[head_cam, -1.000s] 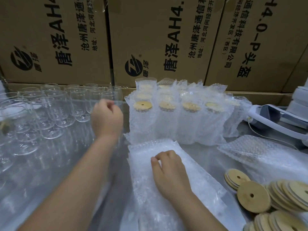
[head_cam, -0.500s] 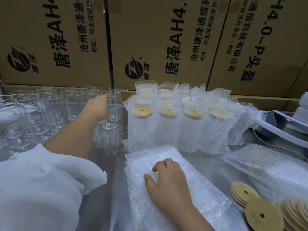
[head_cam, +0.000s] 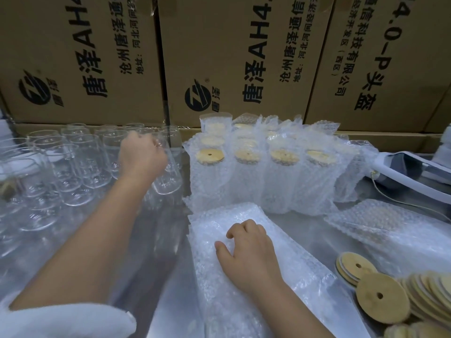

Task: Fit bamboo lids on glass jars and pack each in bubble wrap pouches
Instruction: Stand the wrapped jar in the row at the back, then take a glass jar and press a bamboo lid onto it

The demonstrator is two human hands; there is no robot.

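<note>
Along the far edge of the metal table (head_cam: pixel 302 230) you see three brown cartons (head_cam: pixel 231 57) side by side, printed in black with "唐泽AH4" and "沧州唐泽通信". The right-hand one reads "4.0-P头盔".

Against them, at the middle of the far edge, stands a block of wrapped jars (head_cam: pixel 266 181). Each is upright in a pouch with a bamboo lid on top. Count four in the front row; the rows behind cannot be counted exactly.

On the left half stand more than a dozen empty glass jars (head_cam: pixel 80 167), upright and close together.

One stack of flat bubble wrap pouches (head_cam: pixel 219 301) lies at the middle of the near edge. A second pile (head_cam: pixel 390 228) lies toward the right edge.

Loose bamboo lids (head_cam: pixel 383 296) are heaped at the near right corner.

Your left hand (head_cam: pixel 142 159) has its fingers wrapped round one tilted jar (head_cam: pixel 168 181), just beside the wrapped block.

Your right hand (head_cam: pixel 249 254) rests on the near stack with fingers bent and tips on the top pouch. Whether they pinch it cannot be told.
</note>
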